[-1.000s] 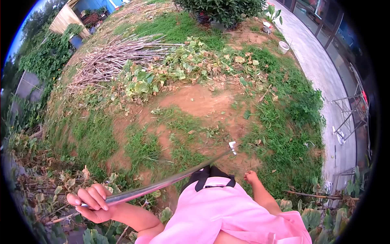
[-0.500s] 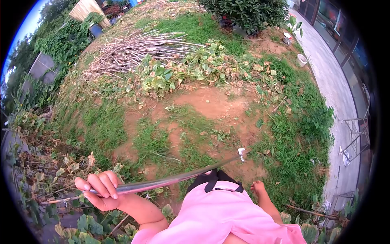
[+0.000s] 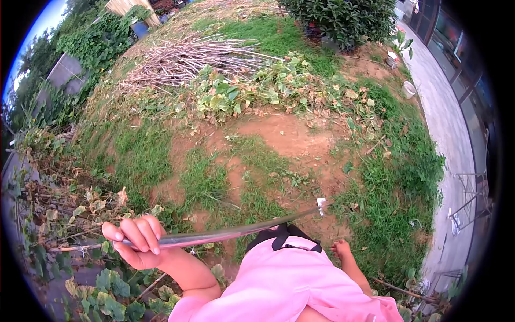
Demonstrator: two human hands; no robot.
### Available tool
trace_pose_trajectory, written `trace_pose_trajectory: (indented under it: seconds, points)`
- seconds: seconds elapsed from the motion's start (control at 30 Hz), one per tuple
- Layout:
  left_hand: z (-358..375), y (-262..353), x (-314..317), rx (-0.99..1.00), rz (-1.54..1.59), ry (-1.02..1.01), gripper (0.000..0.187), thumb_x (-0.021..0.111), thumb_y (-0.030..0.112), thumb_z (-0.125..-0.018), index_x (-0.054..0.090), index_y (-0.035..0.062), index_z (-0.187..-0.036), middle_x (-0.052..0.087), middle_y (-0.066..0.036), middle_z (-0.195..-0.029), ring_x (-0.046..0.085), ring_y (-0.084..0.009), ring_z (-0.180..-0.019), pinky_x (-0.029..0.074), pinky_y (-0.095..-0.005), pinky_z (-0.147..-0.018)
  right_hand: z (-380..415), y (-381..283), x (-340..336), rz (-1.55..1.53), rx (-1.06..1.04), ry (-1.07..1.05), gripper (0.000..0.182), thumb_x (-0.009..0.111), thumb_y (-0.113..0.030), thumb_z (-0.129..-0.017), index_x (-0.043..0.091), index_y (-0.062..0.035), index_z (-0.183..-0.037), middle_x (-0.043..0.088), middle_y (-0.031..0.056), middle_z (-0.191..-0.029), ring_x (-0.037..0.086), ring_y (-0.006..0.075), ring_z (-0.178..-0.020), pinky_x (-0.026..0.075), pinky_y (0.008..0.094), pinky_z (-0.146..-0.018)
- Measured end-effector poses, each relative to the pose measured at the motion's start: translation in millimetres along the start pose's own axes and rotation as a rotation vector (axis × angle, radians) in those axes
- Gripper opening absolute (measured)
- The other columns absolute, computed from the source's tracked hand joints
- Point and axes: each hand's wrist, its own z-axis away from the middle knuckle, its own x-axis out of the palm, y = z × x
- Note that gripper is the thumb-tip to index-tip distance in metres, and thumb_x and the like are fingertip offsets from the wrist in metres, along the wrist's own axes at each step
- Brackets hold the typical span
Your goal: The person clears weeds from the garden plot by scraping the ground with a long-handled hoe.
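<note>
My left hand [image 3: 137,241] is closed round one end of a long shiny metal pole [image 3: 230,232], with the thumb below and the fingers over it. From there the pole runs across in front of my waist to the right and looks bowed in this wide view. At its far end is a small white piece [image 3: 321,206], too small to make out. My right hand [image 3: 340,248] hangs low beside my hip, away from the pole. Its fingers are loosely bent and apart, with nothing visible in them.
Ahead lies a heap of dry sticks [image 3: 188,61] with wilting broad-leaved vines [image 3: 257,88] before it. A leafy shrub [image 3: 343,21] stands farther back. Along the right runs a concrete path [image 3: 453,123] with a metal frame [image 3: 469,198]. More vines [image 3: 115,287] grow near my left hand.
The view has shifted slightly, so the ground and the stick heap sit a little farther right and higher. My left hand keeps its hold on the pole; my right hand looks unchanged.
</note>
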Motion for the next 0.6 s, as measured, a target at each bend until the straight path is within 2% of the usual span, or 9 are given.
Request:
trace_pose_trajectory:
  seconds: [0.13, 0.23, 0.33, 0.43, 0.53, 0.6]
  points:
    - [-2, -2, 2, -0.002, 0.000, -0.009, 0.015, 0.040, 0.023, -0.094, 0.034, 0.0093, -0.091, 0.041, 0.000, -0.056, 0.045, -0.0103, -0.042, 0.037, -0.0258, -0.046, 3, -2, -3, 0.047, -0.023, -0.002, 0.024, 0.051, -0.018, -0.086, 0.050, -0.0080, -0.107, 0.062, 0.0082, -0.087, 0.059, 0.0192, -0.067, 0.042, 0.0431, -0.061]
    - [-3, -3, 3, 0.003, -0.003, -0.017, 0.015, 0.040, 0.023, -0.094, 0.034, 0.0092, -0.092, 0.041, 0.000, -0.056, 0.045, -0.0102, -0.042, 0.037, -0.0259, -0.046, 5, -6, 1, -0.017, -0.036, 0.039, 0.016, 0.051, -0.014, -0.084, 0.052, -0.0067, -0.099, 0.061, 0.0090, -0.080, 0.059, 0.0174, -0.057, 0.038, 0.0305, -0.039]
    - [-3, -5, 3, 0.005, 0.000, -0.019, 0.015, 0.040, 0.023, -0.094, 0.035, 0.0091, -0.092, 0.041, 0.000, -0.056, 0.045, -0.0104, -0.042, 0.037, -0.0260, -0.046, 5, -5, 1, 0.025, -0.013, 0.011, 0.025, 0.053, -0.016, -0.084, 0.050, -0.0074, -0.107, 0.061, 0.0081, -0.086, 0.059, 0.0185, -0.067, 0.043, 0.0424, -0.060]
    - [-4, -7, 4, 0.005, 0.000, -0.015, 0.015, 0.040, 0.023, -0.094, 0.035, 0.0091, -0.092, 0.041, 0.000, -0.056, 0.044, -0.0105, -0.041, 0.037, -0.0260, -0.046, 12, -9, 5, 0.053, -0.021, 0.052, 0.023, 0.054, -0.015, -0.081, 0.052, -0.0057, -0.102, 0.061, 0.0076, -0.082, 0.059, 0.0178, -0.066, 0.044, 0.0378, -0.055]
    - [-3, -6, 3, 0.003, 0.016, -0.007, 0.015, 0.040, 0.023, -0.094, 0.035, 0.0090, -0.092, 0.040, -0.001, -0.056, 0.044, -0.0109, -0.041, 0.036, -0.0257, -0.047, -10, 10, 5, 0.026, -0.056, 0.009, 0.017, 0.055, -0.013, -0.081, 0.053, -0.0052, -0.096, 0.061, 0.0078, -0.078, 0.060, 0.0177, -0.057, 0.040, 0.0314, -0.040]
    - [-5, -8, 11, -0.013, 0.036, -0.006, 0.013, 0.041, 0.019, -0.094, 0.036, 0.0074, -0.091, 0.041, -0.001, -0.057, 0.042, -0.0103, -0.041, 0.035, -0.0252, -0.048, 3, 4, 5, 0.038, -0.058, 0.039, 0.014, 0.056, -0.011, -0.079, 0.054, -0.0050, -0.092, 0.061, 0.0071, -0.075, 0.060, 0.0178, -0.058, 0.040, 0.0309, -0.040]
